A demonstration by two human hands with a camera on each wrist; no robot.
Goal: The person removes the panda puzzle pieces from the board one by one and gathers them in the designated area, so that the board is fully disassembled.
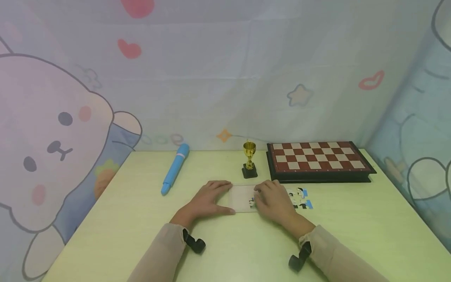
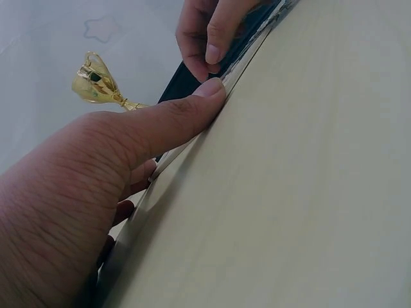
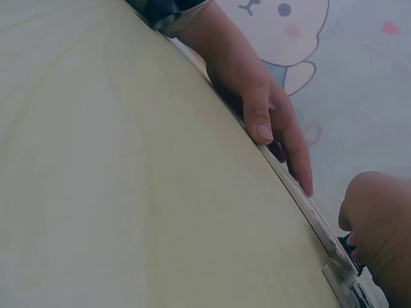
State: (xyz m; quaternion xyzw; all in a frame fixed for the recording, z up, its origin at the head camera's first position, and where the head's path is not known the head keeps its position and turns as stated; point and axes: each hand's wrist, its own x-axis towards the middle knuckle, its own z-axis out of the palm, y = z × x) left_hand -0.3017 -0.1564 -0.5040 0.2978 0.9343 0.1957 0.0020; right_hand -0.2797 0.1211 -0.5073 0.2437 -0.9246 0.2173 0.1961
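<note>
A flat pale puzzle board (image 1: 241, 196) lies on the table between both hands. My left hand (image 1: 209, 199) rests across its left end, with the fingers at the far edge and the thumb (image 2: 192, 106) along the near edge. Over the board's right part, my right hand (image 1: 275, 199) bends its fingers downward. A printed jigsaw piece (image 1: 251, 203) shows on the board beside the right thumb. Whether the right fingertips pinch a piece is hidden. Several blue, white and black jigsaw pieces (image 1: 301, 198) lie just right of that hand, partly covered by it.
A small gold trophy (image 1: 249, 156) on a black base stands behind the board. Back right sits a red and white checkered chess box (image 1: 318, 158). A blue capped stick-shaped object (image 1: 175, 169) lies at the back left. A printed curtain (image 1: 211, 78) hangs behind the table.
</note>
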